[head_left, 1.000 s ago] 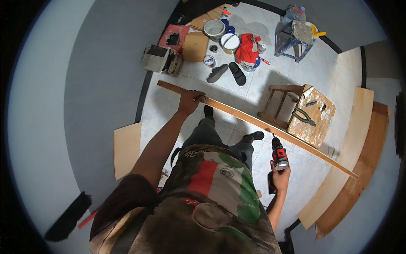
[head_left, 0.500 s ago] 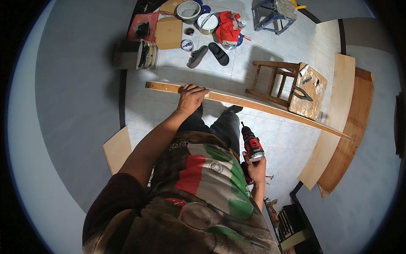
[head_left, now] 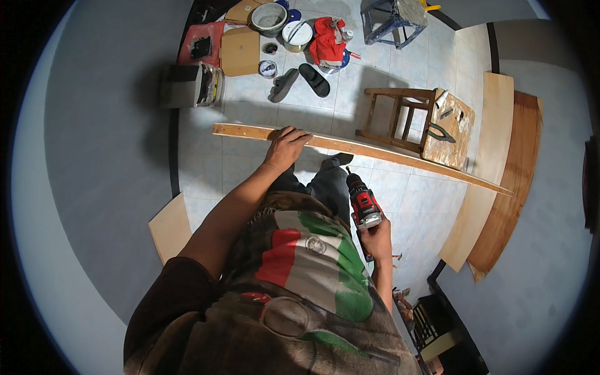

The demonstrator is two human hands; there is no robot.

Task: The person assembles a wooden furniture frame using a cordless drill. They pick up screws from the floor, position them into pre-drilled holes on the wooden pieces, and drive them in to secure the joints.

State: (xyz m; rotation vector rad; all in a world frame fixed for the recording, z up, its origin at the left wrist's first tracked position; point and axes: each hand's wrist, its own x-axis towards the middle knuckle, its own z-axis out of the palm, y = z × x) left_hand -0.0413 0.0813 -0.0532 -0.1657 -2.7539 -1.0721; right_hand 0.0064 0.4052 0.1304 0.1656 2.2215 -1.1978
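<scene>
A long wooden board stretches across in front of me, its narrow edge facing up, from the left of the floor toward the right wall. My left hand is closed over the top edge of the board, left of its middle. In my right hand is a red and black cordless drill, gripped by the handle. A bit sticks out of its chuck, pointing forward and up toward the board, apart from it. Part of the drill's handle is hidden behind my fingers.
Beyond the board stands a wooden stool with pliers on its seat. Pale and brown panels lean by the right wall. Farther off are black sandals, buckets, cardboard, a red cloth and a blue stool.
My right hand has brought the drill a little forward and to the left, nearer the board. My left hand keeps its hold on the board. The whole view has shifted slightly.
</scene>
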